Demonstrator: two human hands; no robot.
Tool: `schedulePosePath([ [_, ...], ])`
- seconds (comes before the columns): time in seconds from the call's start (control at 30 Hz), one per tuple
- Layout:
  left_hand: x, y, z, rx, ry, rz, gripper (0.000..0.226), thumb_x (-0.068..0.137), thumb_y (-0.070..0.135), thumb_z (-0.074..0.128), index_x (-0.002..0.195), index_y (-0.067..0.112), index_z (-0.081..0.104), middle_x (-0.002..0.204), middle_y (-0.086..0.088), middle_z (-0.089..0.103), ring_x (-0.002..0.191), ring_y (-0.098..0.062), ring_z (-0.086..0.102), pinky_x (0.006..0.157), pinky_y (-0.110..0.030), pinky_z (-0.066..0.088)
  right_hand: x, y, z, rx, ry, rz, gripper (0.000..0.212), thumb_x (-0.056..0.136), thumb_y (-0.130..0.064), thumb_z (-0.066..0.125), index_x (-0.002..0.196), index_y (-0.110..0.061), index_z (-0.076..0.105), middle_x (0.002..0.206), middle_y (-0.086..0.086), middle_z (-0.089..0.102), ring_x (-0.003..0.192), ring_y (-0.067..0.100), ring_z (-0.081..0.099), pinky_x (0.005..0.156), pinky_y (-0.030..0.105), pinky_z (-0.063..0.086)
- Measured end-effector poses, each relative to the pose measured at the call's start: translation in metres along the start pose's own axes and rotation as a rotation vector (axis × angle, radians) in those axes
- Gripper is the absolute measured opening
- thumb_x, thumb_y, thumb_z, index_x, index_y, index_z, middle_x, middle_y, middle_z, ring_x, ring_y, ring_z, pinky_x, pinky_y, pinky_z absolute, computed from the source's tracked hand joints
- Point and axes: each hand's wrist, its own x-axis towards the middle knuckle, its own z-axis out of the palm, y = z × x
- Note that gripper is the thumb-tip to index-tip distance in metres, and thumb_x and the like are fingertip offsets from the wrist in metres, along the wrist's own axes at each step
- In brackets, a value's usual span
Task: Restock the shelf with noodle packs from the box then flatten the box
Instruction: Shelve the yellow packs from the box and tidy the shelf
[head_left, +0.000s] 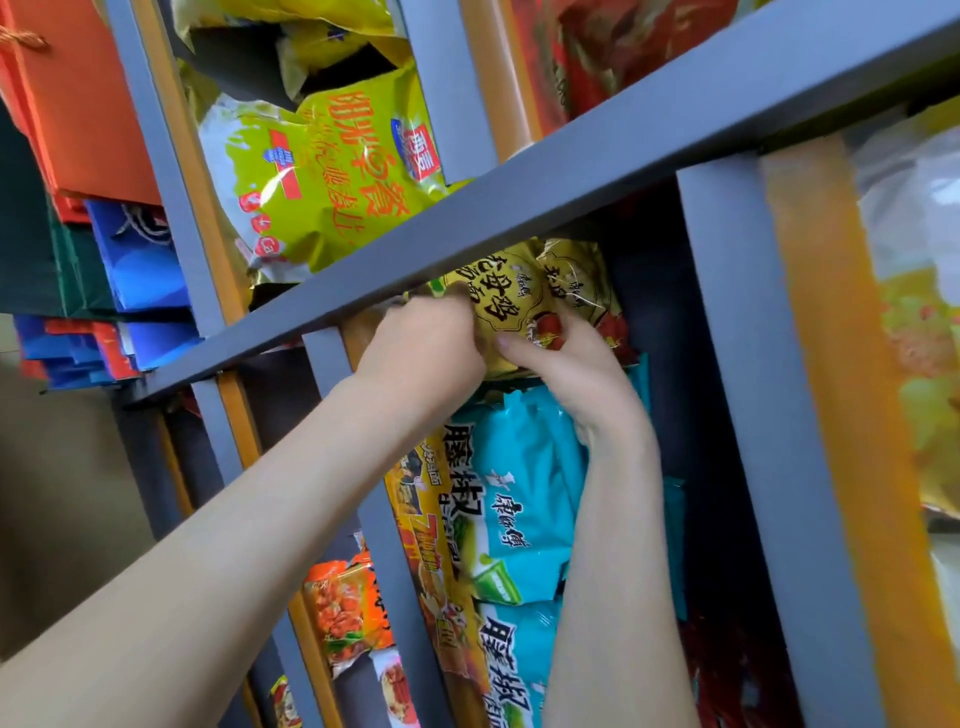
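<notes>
The left hand (423, 340) and right hand (563, 364) both pinch a yellow noodle pack (501, 301) under the shelf (571, 171) front edge.

From my feed, a grey-blue shelf (571, 171) runs slantwise across the frame. Its uprights (743, 364) are the same grey, each edged with an orange-tan strip (831, 338). In the upper left, orange paper bags (78, 104) sit above blue paper bags (140, 260). Below them is a plain beige-brown surface (62, 493); I cannot tell whether it is wall or floor. Bright light washes out the right edge.
</notes>
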Motion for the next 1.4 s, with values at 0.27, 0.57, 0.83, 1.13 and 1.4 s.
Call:
schedulePosePath([
  [0.27,0.029,0.001,0.024,-0.034,-0.258,0.100,0.048,0.094,0.017,0.044,0.140,0.027,0.037,0.127,-0.012,0.045,0.110,-0.030,0.052,0.080,-0.033,0.045,0.030,0.009,-0.010,-0.235,0.225,-0.100,0.080,0.076,-0.015,0.076,0.144,-0.025,0.034,0.137,0.001,0.050,0.123,0.020,0.048,0.103,0.031,0.038],
  [0.57,0.042,0.003,0.029,0.009,-0.443,0.114,0.078,0.090,-0.001,0.035,0.143,0.053,0.021,0.159,-0.001,-0.012,0.120,-0.025,0.052,0.065,-0.025,0.040,0.044,0.024,-0.015,-0.395,0.281,-0.016,0.074,0.080,-0.017,0.073,0.144,-0.025,0.035,0.137,0.002,0.052,0.127,0.024,0.046,0.104,0.030,0.034],
  [0.83,0.041,-0.002,0.028,-0.160,-0.483,0.134,0.056,0.096,0.028,0.046,0.145,0.046,0.026,0.159,0.000,0.016,0.138,-0.024,0.034,0.102,-0.029,0.035,0.033,0.027,-0.014,-0.478,0.269,0.054,0.071,0.085,-0.022,0.066,0.145,-0.030,0.029,0.141,0.002,0.047,0.131,0.028,0.038,0.106,0.034,0.026],
  [1.13,0.030,0.009,0.018,-0.357,-0.435,0.049,0.061,0.092,0.039,0.051,0.148,0.033,0.028,0.148,0.001,0.040,0.129,-0.022,0.045,0.099,-0.026,0.036,-0.005,0.018,-0.010,-0.284,0.270,0.017,0.055,0.091,-0.028,0.059,0.142,-0.023,0.040,0.145,-0.001,0.043,0.133,0.018,0.038,0.110,0.028,0.027],
  [1.4,0.022,0.005,0.021,-0.235,-0.402,0.056,0.060,0.090,0.010,0.045,0.145,0.030,0.033,0.152,0.000,0.034,0.135,-0.021,0.038,0.103,-0.027,0.036,-0.021,0.011,-0.007,-0.205,0.281,-0.014,0.048,0.091,-0.031,0.058,0.137,-0.025,0.046,0.141,-0.004,0.048,0.129,0.013,0.042,0.104,0.022,0.029],
])
